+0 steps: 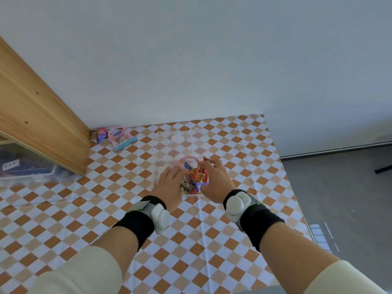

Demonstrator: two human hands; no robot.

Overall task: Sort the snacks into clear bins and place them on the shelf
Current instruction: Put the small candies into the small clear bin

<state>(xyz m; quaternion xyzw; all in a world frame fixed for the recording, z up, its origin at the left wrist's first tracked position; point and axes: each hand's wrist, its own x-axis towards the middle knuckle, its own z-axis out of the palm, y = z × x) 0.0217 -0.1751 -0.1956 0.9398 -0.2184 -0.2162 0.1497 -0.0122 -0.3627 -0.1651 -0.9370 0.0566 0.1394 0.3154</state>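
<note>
Both hands at the snack bin on the checked cloth

Nearest to me, two forearms reach out over the worktop point(191, 240), cream sleeves pushed back, each wrist wrapped in a black band carrying a white, rounded device. The worktop is covered by a cloth of orange, tan and white checks.

Past the wrists, the left hand point(169, 185) lies palm down with its fingers together and laid flat against the left side of a clear bin point(161, 166); its grip is spread, not pinching anything that I can see. The right hand point(214, 181) curls over the bin's right side, fingers bent and its grip pressed on a red snack packet point(200, 174) at the top of the pile. Whether it has the packet lifted or only touches it, I cannot tell.

The bin sits near the middle of the cloth and holds a heap of small snacks, red, pink and purple wrappers jumbled together. Just behind it, its clear lid point(182, 143) lies open and flat on the cloth.

Farther back and to the left, near the wall, two loose snacks lie side by side: a pink packet point(121, 137) and a small purple one point(101, 134). Beside them rises the wooden side panel of a shelf point(42, 115), with another clear bin point(25, 166) under it at the left edge.
</note>
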